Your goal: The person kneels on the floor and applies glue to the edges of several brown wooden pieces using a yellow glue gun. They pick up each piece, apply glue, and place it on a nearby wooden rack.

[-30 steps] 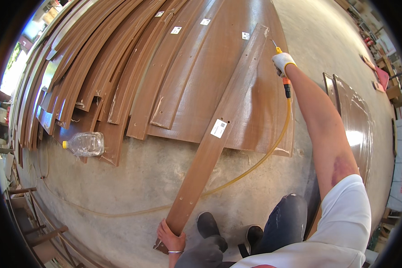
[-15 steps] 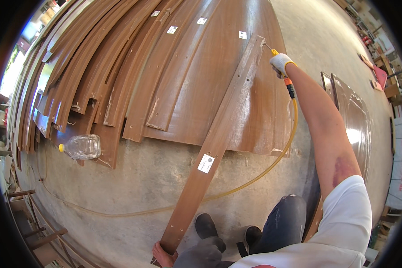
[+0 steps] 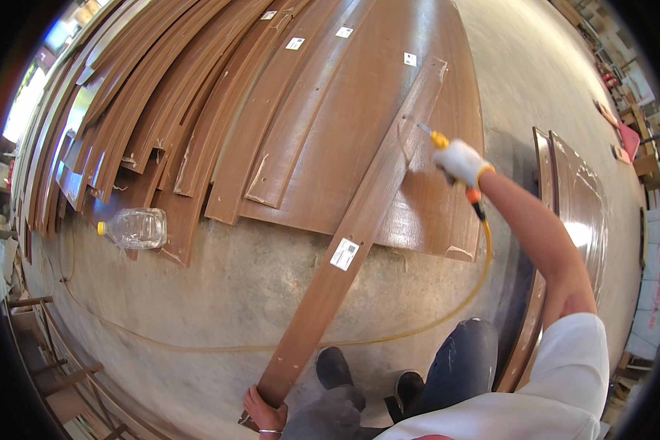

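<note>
Concrete floor [image 3: 220, 293] under stacked brown panels [image 3: 330, 117]; left grip [image 3: 264, 408] around plank [image 3: 352, 235] end, gloved right grip [image 3: 462, 161] clenched on hosed nozzle [image 3: 436, 139].

A long plank [image 3: 348, 242] runs from the left hand [image 3: 264, 411] at the lower edge up and right onto a stack of panels [image 3: 345, 125]. The right hand [image 3: 462, 163] sits just right of the plank's far part, holding a nozzle [image 3: 438, 139]; a hose [image 3: 447, 301] trails back from it across the floor [image 3: 220, 293]. A bottle [image 3: 134, 229] lies left, at the stack's near edge. More panels [image 3: 576, 205] lean at right.
</note>
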`<state>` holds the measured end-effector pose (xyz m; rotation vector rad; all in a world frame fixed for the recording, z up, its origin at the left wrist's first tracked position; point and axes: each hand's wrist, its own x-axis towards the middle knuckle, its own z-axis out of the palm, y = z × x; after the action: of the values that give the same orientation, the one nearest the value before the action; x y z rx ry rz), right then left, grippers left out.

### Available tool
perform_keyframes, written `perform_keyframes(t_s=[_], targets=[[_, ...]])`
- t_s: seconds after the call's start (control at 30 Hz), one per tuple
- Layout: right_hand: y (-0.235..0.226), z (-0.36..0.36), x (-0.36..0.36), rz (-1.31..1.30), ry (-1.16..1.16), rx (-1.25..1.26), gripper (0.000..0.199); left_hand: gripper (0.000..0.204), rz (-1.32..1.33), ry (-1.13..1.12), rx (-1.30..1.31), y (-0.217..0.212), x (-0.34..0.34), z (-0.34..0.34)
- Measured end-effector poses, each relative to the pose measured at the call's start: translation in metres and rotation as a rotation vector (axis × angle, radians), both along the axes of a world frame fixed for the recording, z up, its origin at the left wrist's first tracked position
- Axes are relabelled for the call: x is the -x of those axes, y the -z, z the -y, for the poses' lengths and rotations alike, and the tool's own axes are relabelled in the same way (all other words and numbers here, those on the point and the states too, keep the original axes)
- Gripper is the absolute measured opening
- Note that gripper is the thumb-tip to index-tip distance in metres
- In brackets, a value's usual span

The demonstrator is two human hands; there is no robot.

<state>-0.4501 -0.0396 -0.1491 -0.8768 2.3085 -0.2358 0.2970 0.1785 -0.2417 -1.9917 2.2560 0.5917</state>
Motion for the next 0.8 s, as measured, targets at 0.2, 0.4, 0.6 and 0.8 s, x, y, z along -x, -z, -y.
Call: perform_keyframes(t_s=[0.2, 0.4, 0.6, 0.8], targets=[[-0.018, -0.017, 0.018, 0.092, 0.309, 0.09, 0.03, 0.095, -0.061, 0.061, -0.03, -0.01, 0.04, 0.041], [-0.016, -0.106, -0.155, -0.001, -0.598, -0.134, 0.041, 0.096, -0.106, 0.118, -0.016, -0.021, 0.116, 0.093], [-0.014, -0.144, -0.191, -0.098, -0.374, -0.087, 0.037, 0.107, -0.171, 0.364, 0.138, -0.009, 0.212, 0.159], [-0.021, -0.171, -0.234, 0.133, -0.698, -0.28, 0.029, 0.102, -0.157, 0.509, 0.186, -0.005, 0.269, 0.179]])
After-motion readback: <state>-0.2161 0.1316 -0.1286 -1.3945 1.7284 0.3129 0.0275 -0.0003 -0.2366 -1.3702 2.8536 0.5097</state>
